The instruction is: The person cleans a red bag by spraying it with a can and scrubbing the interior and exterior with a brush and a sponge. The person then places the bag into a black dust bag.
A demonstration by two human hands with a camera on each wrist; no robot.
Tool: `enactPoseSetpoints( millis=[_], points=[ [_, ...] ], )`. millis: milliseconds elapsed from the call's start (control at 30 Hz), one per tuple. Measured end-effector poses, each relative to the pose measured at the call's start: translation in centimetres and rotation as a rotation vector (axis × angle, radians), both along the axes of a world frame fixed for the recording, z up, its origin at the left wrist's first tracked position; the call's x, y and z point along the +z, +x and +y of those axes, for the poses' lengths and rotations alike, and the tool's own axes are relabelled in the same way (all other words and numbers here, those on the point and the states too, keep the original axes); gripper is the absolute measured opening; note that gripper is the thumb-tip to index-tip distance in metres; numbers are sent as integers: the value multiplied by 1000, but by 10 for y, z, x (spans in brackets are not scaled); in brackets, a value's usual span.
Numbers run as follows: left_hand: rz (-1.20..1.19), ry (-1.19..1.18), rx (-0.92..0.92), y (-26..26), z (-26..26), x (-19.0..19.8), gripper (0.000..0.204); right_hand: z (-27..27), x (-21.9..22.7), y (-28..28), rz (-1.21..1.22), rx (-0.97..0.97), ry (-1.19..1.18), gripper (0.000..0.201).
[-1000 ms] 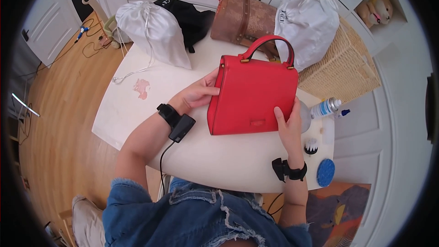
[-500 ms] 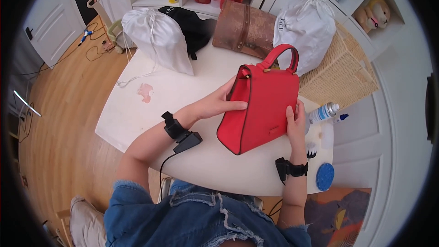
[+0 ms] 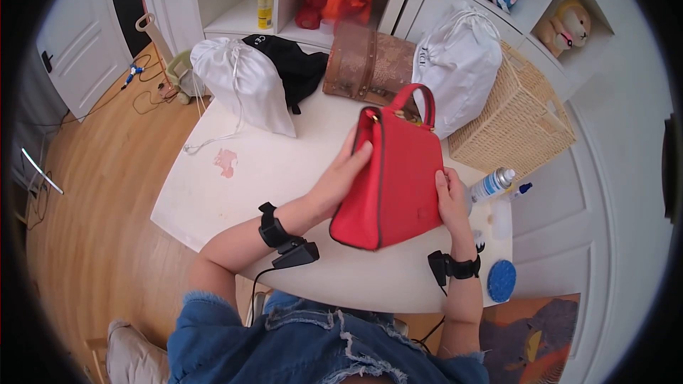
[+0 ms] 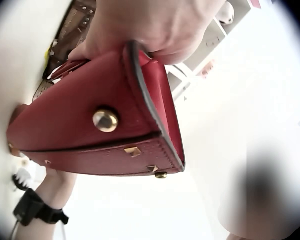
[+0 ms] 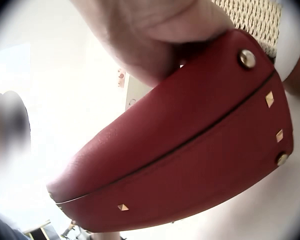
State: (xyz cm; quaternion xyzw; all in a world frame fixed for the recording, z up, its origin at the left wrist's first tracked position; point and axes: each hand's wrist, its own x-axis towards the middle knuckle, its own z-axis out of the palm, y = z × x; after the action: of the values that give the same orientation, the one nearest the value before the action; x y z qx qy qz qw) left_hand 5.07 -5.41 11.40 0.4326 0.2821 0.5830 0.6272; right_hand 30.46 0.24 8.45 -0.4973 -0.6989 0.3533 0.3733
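Note:
Between both hands is a red handbag point(image 3: 410, 178) with a top handle and dark edging, lifted over the table. My left hand point(image 3: 340, 176) grips its left side, thumb on the side panel, other fingers hidden behind. At the lower right side, my right hand point(image 3: 453, 203) holds it with the thumb on the front. The bag stands turned, so the left side panel and front both show in the head view. In the left wrist view the underside of the handbag point(image 4: 75, 122) carries gold studs; the right wrist view also shows the studded base of the handbag point(image 5: 190, 165).
The white table point(image 3: 213, 203) bears a white drawstring bag point(image 3: 238, 89), a black cloth bag point(image 3: 306, 71), a brown patterned bag point(image 3: 373, 60), another white drawstring bag point(image 3: 459, 71) and a woven basket point(image 3: 516, 124). On the right are a spray can point(image 3: 492, 185) and a blue round pad point(image 3: 501, 281).
The red handbag has turned from facing front to an angle that bares its left side panel, and its handle has swung leftward lately. Both hands have kept hold. The head view has shifted slightly.

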Motion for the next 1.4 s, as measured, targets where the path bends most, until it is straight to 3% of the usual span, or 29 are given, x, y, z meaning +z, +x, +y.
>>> enactPoseSetpoints(
  millis=[67, 100, 167, 200, 233, 300, 367, 433, 500, 600, 767, 867, 1100, 1200, 1300, 1400],
  points=[
    [-273, -170, -20, -10, 4, 7, 55, -3, 7, -1, 62, 17, -58, 35],
    [-269, -171, -18, -15, 8, 3, 55, -7, 15, 3, 70, 36, -108, 37],
    [-610, -458, -139, -28, 21, -13, 45, -17, 38, 1, 86, 51, -157, 38],
    [-762, -587, -217, -34, 28, -23, 34, -24, 53, -3, 230, 78, -181, 37],
    [-756, -592, -220, -36, 25, -23, 34, -28, 62, -5, 374, 104, -205, 37],
    [-826, -555, -320, -37, 19, -25, 29, -31, 71, 0, 356, 171, -172, 36],
    [-788, -573, -257, -34, 20, -28, 28, -31, 70, 3, 337, 232, -140, 35],
    [-749, -592, -197, -31, 22, -32, 28, -30, 66, 2, 113, 196, 97, 31],
    [-504, -557, -65, -31, 26, -38, 28, -31, 63, -2, 92, 160, 71, 32],
    [-638, -492, -119, -25, 41, -55, 30, -21, 43, -11, 176, 85, 62, 33],
    [-565, -438, -136, -30, 28, -67, 49, -5, 19, -17, 339, -37, -74, 30],
    [-550, -457, -129, -35, 10, -61, 59, -1, 9, -21, 254, -3, 144, 31],
    [-551, -554, -70, -32, -8, -52, 64, -11, 19, -13, 134, -26, -46, 33],
    [-590, -514, -71, -33, -9, -60, 49, -10, 16, -13, 114, -23, 91, 35],
    [-661, -596, -58, -50, -11, -104, 35, -13, 15, -15, 128, -61, 95, 37],
    [-630, -602, -13, -44, -14, -98, 29, -15, 11, -7, 309, -77, 64, 38]
  ],
)
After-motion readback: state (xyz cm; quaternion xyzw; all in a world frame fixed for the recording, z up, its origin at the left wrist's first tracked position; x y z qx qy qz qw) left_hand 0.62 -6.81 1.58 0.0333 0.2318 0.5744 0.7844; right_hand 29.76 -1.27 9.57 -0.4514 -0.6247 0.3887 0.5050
